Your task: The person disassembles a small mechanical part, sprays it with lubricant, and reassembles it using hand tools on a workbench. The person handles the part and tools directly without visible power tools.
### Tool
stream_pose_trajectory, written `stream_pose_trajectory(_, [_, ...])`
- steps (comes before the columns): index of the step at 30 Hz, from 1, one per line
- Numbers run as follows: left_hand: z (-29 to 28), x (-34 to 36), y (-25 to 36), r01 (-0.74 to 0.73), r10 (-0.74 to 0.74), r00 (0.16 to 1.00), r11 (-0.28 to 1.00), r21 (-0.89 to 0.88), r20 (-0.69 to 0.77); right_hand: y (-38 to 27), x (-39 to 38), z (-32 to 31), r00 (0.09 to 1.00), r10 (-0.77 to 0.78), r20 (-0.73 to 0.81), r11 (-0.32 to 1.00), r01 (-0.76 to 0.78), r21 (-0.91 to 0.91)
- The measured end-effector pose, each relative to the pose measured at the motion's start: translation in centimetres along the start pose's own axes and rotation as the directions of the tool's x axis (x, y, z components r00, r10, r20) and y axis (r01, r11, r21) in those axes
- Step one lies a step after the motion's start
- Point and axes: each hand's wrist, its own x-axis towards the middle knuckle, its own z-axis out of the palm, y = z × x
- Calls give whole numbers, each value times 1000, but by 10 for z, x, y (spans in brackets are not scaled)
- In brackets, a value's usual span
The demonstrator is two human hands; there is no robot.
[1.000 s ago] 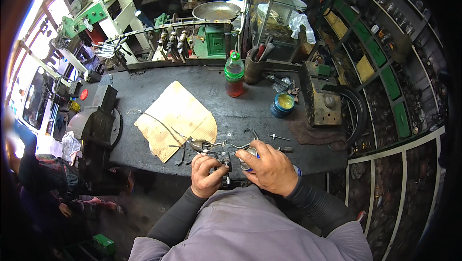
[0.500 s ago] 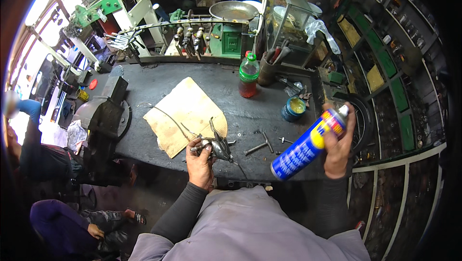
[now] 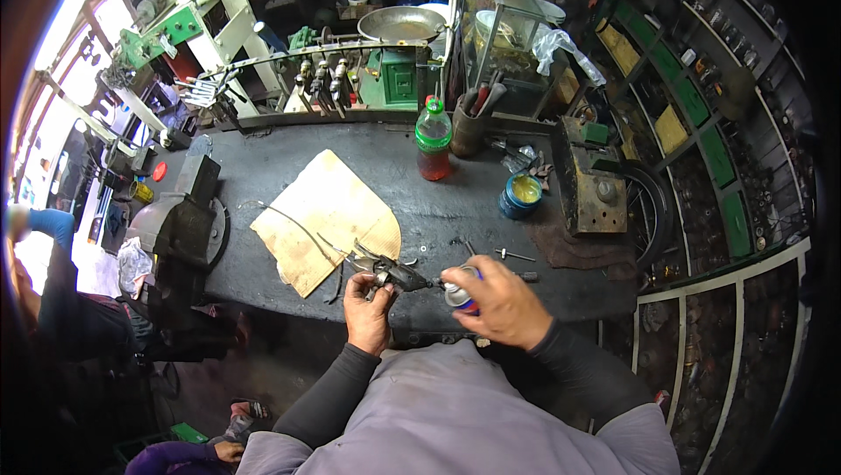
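Observation:
My left hand [image 3: 366, 316] is closed around a dark metal mechanism [image 3: 401, 277] with thin arms, above the bench's near edge. From it a long thin cable [image 3: 293, 218] runs out over a sheet of tan cardboard [image 3: 326, 199]. Close by on the right, my right hand [image 3: 508, 307] grips a blue spray can [image 3: 459, 298] upright, its forefinger at the top. The can's nozzle end is beside the mechanism's right tip; whether they touch, I cannot tell. Behind the right hand, a T-handled tool [image 3: 471, 248] lies partly hidden.
On the dark bench [image 3: 368, 147] stand a green-capped bottle [image 3: 434, 142] of red liquid and an open blue tub [image 3: 520, 197]. A vise [image 3: 180, 212] is at the left, and a metal block [image 3: 598, 186] at the right. Another person [image 3: 175, 456] is at lower left.
My right hand has swung the spray can left and turned it from lying aslant to upright, bringing it beside the mechanism. The mechanism has tilted slightly in my left hand.

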Motion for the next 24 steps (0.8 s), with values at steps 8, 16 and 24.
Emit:
stream_pose_trajectory(8, [-4, -2, -9, -75, 77, 997, 976, 206, -2, -18, 16, 26, 999, -43, 31, 999, 44, -29])
stream_pose_trajectory(16, [2, -3, -2, 9, -6, 999, 998, 68, -43, -12, 7, 16, 996, 51, 79, 998, -47, -48])
stream_pose_trajectory(24, [8, -4, 0, 113, -116, 993, 988, 109, 19, -23, 24, 36, 998, -41, 38, 998, 43, -53])
